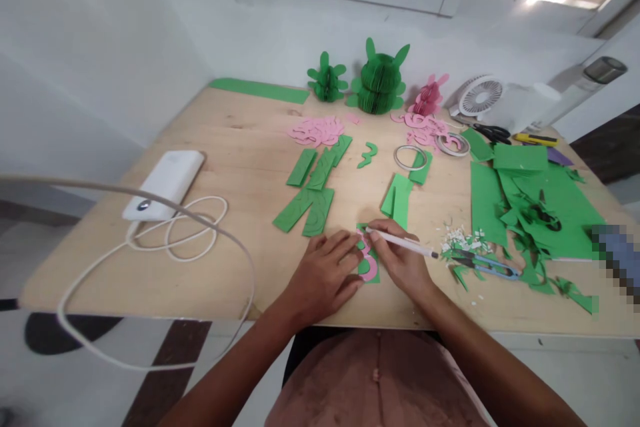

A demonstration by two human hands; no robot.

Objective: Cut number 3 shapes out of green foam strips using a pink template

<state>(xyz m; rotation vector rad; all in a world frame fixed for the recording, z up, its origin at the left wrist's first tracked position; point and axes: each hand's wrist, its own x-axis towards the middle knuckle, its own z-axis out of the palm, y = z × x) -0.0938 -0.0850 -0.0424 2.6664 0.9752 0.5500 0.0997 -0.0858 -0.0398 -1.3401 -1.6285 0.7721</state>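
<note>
A pink curvy paper cutout [369, 268] lies on a small green paper piece [375, 278] near the table's front edge. My left hand [325, 273] rests flat over its left side, fingers spread and pressing on the cutout. In my right hand [403, 260] is a white pen [407, 244], pinched with its tip at the upper part of the pink cutout. Just beyond are green strips [400, 200] and, to the left, green pieces with drawn curves [319, 213]. A green curvy cutout [369, 155] lies farther back.
Green scraps [530, 247], blue-handled snips [493, 265] and black scissors [493, 133] lie right. Tape rolls [411, 157], pink cutouts [316, 131], paper figures [379, 83] and a fan [481, 96] stand or lie behind. A power bank [167, 181] with a looping cable [245, 253] is left.
</note>
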